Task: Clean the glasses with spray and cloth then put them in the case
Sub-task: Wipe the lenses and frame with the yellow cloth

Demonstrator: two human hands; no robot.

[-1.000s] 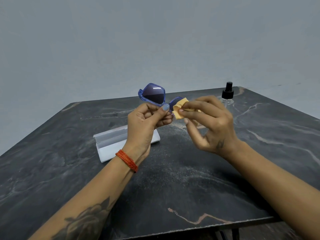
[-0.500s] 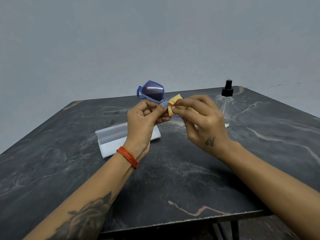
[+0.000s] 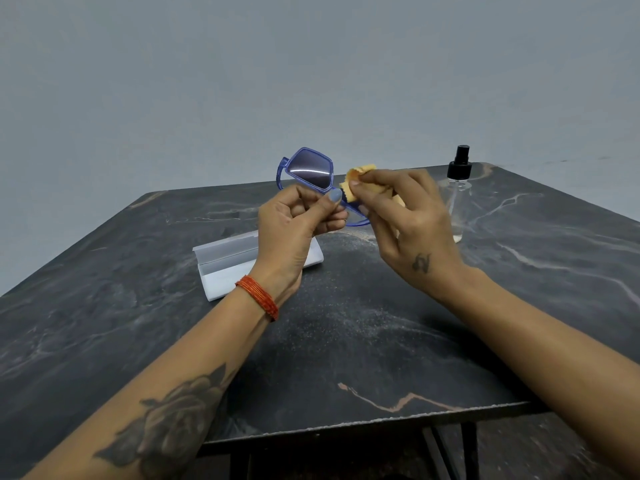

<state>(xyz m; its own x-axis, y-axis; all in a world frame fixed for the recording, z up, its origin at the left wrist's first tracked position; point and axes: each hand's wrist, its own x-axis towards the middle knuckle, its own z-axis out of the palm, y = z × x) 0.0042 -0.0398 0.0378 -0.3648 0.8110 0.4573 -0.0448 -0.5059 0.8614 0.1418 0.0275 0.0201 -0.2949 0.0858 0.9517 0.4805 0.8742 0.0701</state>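
Blue-framed glasses (image 3: 309, 170) with dark angular lenses are held up above the table. My left hand (image 3: 294, 226) pinches them near the bridge, thumb on the frame. My right hand (image 3: 408, 216) holds a small yellow cloth (image 3: 356, 183) folded over the right lens, which the cloth and fingers hide; only the lower rim of that lens shows. The left lens is bare and catches a streak of light. An open white case (image 3: 225, 265) lies on the table behind my left wrist. A clear spray bottle (image 3: 459, 188) with a black pump stands at the back right.
The dark marble table (image 3: 346, 341) has its near edge low in view, with black legs beneath. A plain grey wall rises behind it. An orange thread band circles my left wrist.
Both hands have lifted slightly with the glasses. My right hand has turned, so its back with a small tattoo faces me, and the cloth has shifted up over the right lens.
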